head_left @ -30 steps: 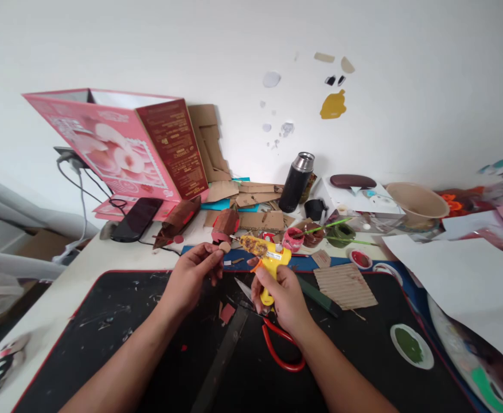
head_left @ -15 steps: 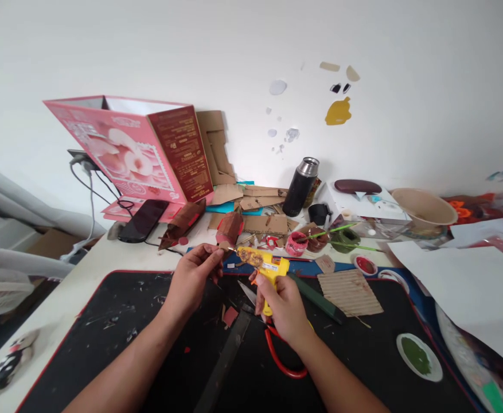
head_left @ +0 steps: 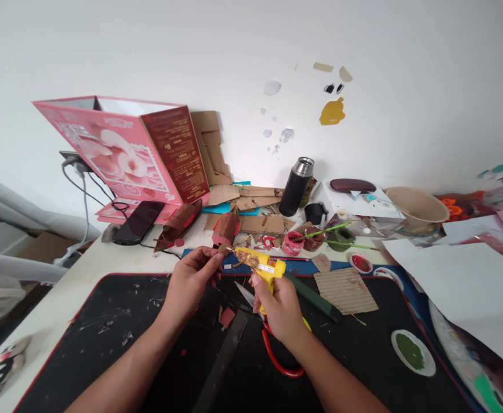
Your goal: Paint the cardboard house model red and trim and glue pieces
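My right hand [head_left: 277, 303] is wrapped round the handle of a yellow hot glue gun [head_left: 270, 274], its stained nozzle pointing left. Between thumb and fingers, my left hand [head_left: 196, 276] pinches a small round brown disc [head_left: 224, 249]. The nozzle tip is at the disc's right edge; whether they touch I cannot tell. Below the hands lie red-handled scissors [head_left: 272, 355], partly hidden by my right hand, and a dark ruler-like strip [head_left: 223, 361]. Just beyond the disc stands a reddish-brown painted cardboard piece [head_left: 225, 228], with a longer brown one [head_left: 179, 223] to its left.
A black mat [head_left: 148, 321] covers the desk front. Paint jars [head_left: 293, 243] with brushes, a black flask [head_left: 296, 186] and cardboard scraps [head_left: 260, 198] stand behind. Corrugated cardboard [head_left: 346, 291] and a green paint lid [head_left: 412, 352] lie right. A pink box [head_left: 122, 155] rises back left.
The whole view has shifted slightly, so things sit a little further left. The disc now shows more of its flat face beside the nozzle. Both hands keep their hold.
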Available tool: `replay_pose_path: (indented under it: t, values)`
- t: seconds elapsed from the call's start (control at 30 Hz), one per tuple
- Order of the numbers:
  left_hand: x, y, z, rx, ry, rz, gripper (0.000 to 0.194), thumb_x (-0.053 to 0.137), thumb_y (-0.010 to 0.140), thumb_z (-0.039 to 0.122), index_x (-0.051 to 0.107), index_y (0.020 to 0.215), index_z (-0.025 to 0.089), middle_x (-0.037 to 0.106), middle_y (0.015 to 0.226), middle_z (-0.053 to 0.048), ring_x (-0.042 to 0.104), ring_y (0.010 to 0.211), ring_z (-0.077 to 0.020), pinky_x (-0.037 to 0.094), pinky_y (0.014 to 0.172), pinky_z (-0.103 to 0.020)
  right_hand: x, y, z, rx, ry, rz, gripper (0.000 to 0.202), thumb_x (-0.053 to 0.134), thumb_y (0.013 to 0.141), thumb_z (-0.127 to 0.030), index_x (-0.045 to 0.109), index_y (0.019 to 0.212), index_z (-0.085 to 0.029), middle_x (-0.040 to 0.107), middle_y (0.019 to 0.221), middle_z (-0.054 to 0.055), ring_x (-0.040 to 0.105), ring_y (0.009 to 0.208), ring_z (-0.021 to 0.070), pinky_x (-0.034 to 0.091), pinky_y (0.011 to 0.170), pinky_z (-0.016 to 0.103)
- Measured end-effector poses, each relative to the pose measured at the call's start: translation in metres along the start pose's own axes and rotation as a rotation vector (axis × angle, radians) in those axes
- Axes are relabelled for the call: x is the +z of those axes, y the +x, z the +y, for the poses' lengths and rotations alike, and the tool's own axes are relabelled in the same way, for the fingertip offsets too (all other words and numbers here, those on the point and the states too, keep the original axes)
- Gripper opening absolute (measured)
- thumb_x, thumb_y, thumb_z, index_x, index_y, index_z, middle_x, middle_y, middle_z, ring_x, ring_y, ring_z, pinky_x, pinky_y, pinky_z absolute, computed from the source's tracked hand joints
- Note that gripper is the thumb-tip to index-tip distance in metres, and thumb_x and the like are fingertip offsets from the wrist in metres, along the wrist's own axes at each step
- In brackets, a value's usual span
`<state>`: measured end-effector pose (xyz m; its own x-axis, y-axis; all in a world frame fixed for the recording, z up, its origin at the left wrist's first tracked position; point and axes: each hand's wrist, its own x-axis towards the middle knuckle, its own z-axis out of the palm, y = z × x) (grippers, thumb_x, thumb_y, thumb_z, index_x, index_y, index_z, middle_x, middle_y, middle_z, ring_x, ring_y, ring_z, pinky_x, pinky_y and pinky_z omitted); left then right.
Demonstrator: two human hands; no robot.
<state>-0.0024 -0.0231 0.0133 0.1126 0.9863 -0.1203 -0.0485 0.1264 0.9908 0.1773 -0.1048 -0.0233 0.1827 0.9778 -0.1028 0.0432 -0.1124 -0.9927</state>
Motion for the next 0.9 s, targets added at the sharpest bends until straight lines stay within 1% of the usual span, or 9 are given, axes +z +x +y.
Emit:
replay_pose_path:
  t: [0.13,0.23,0.47,0.57,0.73,0.9]
  values:
    - [-0.0005,-0.0012,0.0004,0.012,0.020,0.001,0.056,0.095,0.069,0.069,0.072,0.083,0.019,0.068,0.064,0.001,0.058,0.053,-0.0138,0.044,0.048,-0.024,-0.0002,-0.0008,-0.0017,-0.053,-0.059,-0.019,0.072,0.057,0.099,-0.084,0.057,0.057,-0.025,0.054,0.046,0.001,0.048,0.040,0.0147,0.036,0.045,0.029]
    - [-0.0013,-0.0012,0.0009,0.024,0.044,-0.003,0.054,0.093,0.072,0.068,0.072,0.083,0.020,0.067,0.064,0.001,0.059,0.053,-0.0142,0.044,0.049,-0.025,-0.0007,-0.0013,-0.0033,-0.090,-0.096,-0.026,0.071,0.056,0.102,-0.078,0.057,0.055,-0.025,0.051,0.044,0.001,0.050,0.042,0.0157,0.038,0.048,0.030]
    - [-0.0017,0.0001,0.0005,0.010,0.049,-0.003,0.055,0.094,0.071,0.068,0.074,0.084,0.019,0.068,0.065,0.001,0.058,0.053,-0.0139,0.044,0.049,-0.025,-0.0009,-0.0006,-0.0028,-0.115,-0.147,-0.022,0.069,0.056,0.105,-0.070,0.056,0.053,-0.025,0.056,0.046,0.003,0.055,0.047,0.0175,0.041,0.054,0.031]
    - [-0.0013,-0.0002,-0.0003,0.014,0.044,-0.007,0.054,0.094,0.071,0.068,0.074,0.084,0.019,0.068,0.064,0.001,0.058,0.053,-0.0136,0.044,0.049,-0.024,-0.0009,-0.0007,-0.0026,-0.126,-0.162,-0.017,0.069,0.056,0.105,-0.070,0.056,0.054,-0.025,0.058,0.047,0.003,0.056,0.048,0.0177,0.042,0.055,0.031]
    - [-0.0009,-0.0009,-0.0007,0.018,0.042,-0.005,0.054,0.095,0.071,0.068,0.074,0.083,0.019,0.069,0.064,0.001,0.059,0.053,-0.0132,0.045,0.050,-0.024,-0.0008,-0.0014,-0.0031,-0.121,-0.159,-0.018,0.068,0.056,0.105,-0.072,0.057,0.055,-0.025,0.058,0.046,0.002,0.057,0.046,0.0177,0.041,0.055,0.031]
    - [-0.0015,-0.0001,-0.0012,0.014,0.036,-0.009,0.054,0.095,0.071,0.067,0.075,0.083,0.018,0.068,0.064,0.001,0.058,0.053,-0.0128,0.045,0.050,-0.024,0.0003,-0.0015,-0.0028,-0.138,-0.184,-0.025,0.065,0.054,0.107,-0.067,0.055,0.056,-0.026,0.059,0.048,0.003,0.058,0.047,0.0178,0.042,0.056,0.032]
